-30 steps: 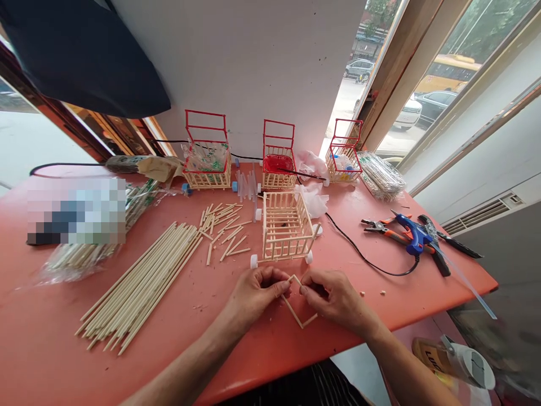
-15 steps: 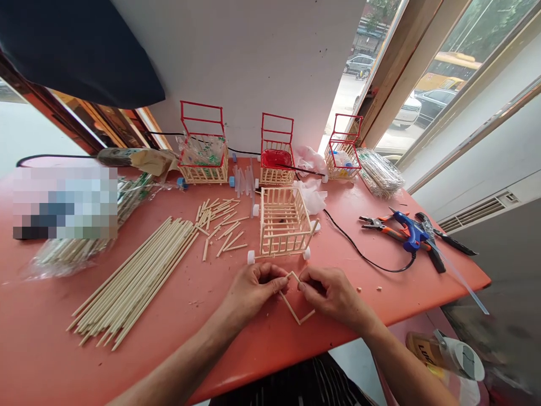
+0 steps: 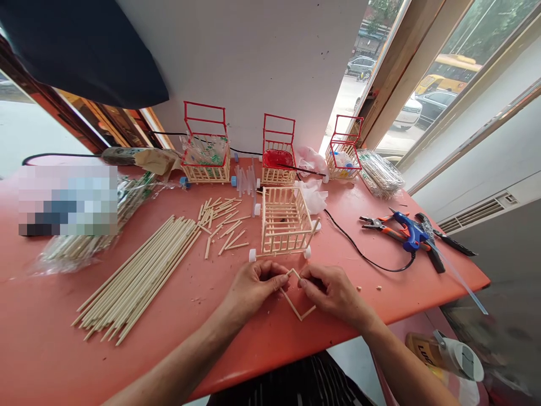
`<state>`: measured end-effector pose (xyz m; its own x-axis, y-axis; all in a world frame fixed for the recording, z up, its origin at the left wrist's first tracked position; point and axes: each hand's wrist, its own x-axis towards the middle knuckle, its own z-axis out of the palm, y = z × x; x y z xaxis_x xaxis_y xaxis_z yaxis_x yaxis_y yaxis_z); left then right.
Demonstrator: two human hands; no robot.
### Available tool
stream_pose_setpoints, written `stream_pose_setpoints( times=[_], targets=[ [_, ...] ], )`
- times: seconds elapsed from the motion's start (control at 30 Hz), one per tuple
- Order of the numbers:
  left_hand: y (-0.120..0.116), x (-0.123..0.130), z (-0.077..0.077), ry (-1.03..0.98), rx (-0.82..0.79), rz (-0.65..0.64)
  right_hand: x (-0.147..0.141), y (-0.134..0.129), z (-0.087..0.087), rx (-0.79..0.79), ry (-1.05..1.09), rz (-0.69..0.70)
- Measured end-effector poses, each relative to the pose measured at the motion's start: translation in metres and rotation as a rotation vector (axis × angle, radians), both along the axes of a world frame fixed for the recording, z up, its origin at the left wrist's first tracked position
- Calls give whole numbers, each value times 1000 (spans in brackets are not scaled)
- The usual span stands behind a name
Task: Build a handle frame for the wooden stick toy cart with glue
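Near the table's front edge, my left hand [image 3: 258,286] and my right hand [image 3: 333,293] pinch a small frame of wooden sticks [image 3: 291,304] between them. One corner of the frame points up between my fingertips; another points down toward me. My fingers hide parts of its sides. Just beyond my hands stands a small cart of wooden sticks [image 3: 284,248] with white bottle-cap wheels [image 3: 252,255]. To the left lie several short cut sticks [image 3: 230,228] and a bundle of long wooden sticks [image 3: 139,276].
Along the wall stand three finished-looking carts with red handles [image 3: 205,119]. At right lie a blue glue gun [image 3: 412,234] with its cord, pliers [image 3: 372,223] and a black-handled tool [image 3: 459,243]. Bagged sticks [image 3: 71,251] are at left. A jug [image 3: 460,358] stands below the table's right edge.
The view has shifted slightly, so things on the left appear a little further right. Both hands keep their pinch on the stick frame, with hardly any movement.
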<state>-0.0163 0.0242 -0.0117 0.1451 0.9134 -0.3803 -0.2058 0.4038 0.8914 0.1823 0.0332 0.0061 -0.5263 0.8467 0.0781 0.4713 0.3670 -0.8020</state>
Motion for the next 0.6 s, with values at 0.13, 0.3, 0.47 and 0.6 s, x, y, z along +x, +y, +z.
stream_pose_setpoints(
  times=[0.13,0.3,0.47,0.6],
  targets=[
    [0,0,0,3,15,-1,0,0,1,-10,1,-3],
    [0,0,0,1,26,-5,0,1,0,-8,-6,2],
    [0,1,0,0,3,5,1,0,-1,-11,-12,8],
    [0,0,-1,0,12,-1,1,0,-1,-13,-15,2]
  ],
)
